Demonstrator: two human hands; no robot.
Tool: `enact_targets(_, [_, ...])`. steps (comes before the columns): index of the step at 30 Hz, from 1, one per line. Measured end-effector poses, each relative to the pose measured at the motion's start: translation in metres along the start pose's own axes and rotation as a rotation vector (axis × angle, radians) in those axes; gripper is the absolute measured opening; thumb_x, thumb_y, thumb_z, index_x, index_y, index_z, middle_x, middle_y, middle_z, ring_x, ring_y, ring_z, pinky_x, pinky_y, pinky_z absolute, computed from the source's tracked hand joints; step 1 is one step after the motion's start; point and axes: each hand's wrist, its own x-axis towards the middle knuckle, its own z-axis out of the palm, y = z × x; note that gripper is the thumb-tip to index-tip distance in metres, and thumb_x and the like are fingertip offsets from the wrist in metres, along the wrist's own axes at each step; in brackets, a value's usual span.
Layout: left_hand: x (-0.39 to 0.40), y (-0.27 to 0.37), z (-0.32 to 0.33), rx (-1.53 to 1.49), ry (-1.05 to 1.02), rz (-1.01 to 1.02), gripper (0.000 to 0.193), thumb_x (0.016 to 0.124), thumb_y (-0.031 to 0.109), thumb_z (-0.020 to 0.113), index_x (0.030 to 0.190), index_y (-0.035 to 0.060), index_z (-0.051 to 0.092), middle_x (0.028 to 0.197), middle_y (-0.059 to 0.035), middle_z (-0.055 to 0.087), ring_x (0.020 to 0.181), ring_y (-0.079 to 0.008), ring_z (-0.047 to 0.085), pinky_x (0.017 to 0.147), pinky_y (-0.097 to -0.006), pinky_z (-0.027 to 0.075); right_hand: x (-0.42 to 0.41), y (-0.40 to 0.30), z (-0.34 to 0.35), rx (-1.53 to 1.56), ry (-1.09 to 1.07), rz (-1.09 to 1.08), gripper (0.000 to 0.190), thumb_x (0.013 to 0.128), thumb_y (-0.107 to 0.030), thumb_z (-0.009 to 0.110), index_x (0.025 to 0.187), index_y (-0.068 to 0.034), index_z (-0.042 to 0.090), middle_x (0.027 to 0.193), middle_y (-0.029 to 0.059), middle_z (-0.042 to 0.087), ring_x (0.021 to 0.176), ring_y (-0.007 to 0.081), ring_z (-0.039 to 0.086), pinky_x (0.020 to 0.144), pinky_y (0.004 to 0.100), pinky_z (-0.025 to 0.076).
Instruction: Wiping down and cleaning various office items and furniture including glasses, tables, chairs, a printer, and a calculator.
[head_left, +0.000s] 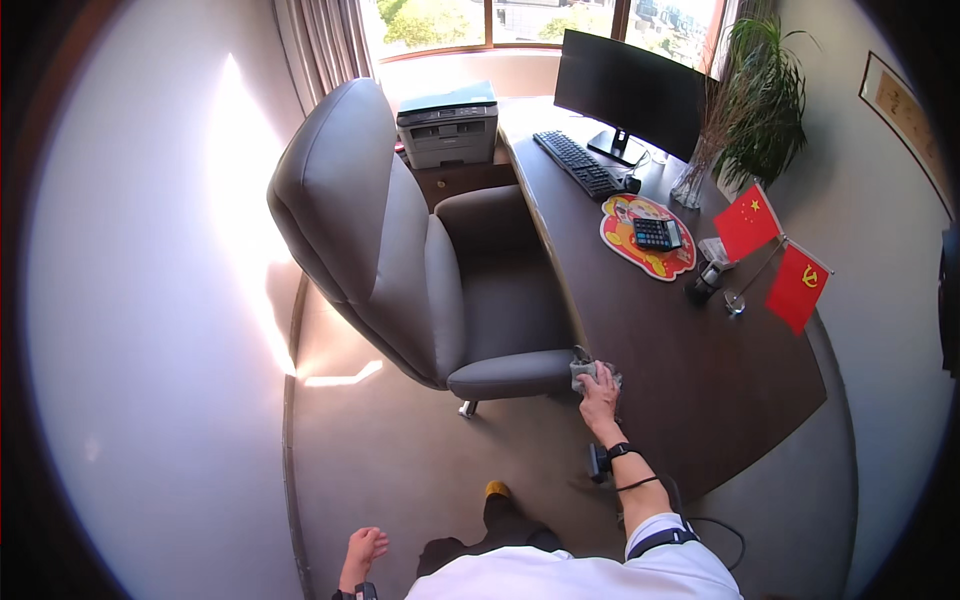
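Observation:
My right hand (599, 391) presses a grey cloth (582, 369) against the near-left edge of the dark wooden desk (675, 382). The cloth also lies close to the front end of the armrest (514, 375) of a grey leather office chair (352, 202); whether it touches the armrest I cannot tell. Low on the left, my left hand (366, 546) hangs over the floor with its fingers loosely curled and nothing seen in it. A strap with a small black device (598, 462) sits on my right wrist.
On the desk are a calculator (658, 234) on a colourful mat (645, 259), a keyboard (577, 161), a monitor (630, 90), a glass vase (686, 186) and two small red flags (750, 223). A printer (448, 127) stands behind the chair. A cable (739, 536) loops on the floor at right.

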Motion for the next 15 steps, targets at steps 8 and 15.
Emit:
enact_targets(8, [0.018, 0.174, 0.066, -0.351, -0.609, -0.063, 0.055, 0.093, 0.046, 0.044, 0.128, 0.0033, 0.041, 0.114, -0.0198, 0.056, 0.105, -0.0337, 0.056, 0.092, -0.0483, 0.045, -0.011, -0.218, 0.026, 1.099, -0.477, 0.096, 0.035, 0.086, -0.016, 0.059, 0.12, -0.01, 0.052, 0.112, 0.0097, 0.057, 0.102, 0.0153, 0.054, 0.086, 0.0294, 0.044])
enact_targets(15, [0.112, 0.247, -0.009, -0.751, -0.954, -0.076, 0.047, 0.097, 0.04, 0.028, 0.121, 0.0075, 0.052, 0.117, -0.0109, 0.059, 0.108, -0.0248, 0.056, 0.098, -0.0425, 0.042, -0.023, -0.356, 0.044, 0.669, -0.695, -0.431, 0.056, 0.089, -0.033, 0.058, 0.135, -0.009, 0.038, 0.14, 0.0193, 0.035, 0.131, 0.0318, 0.033, 0.106, 0.0414, 0.029])
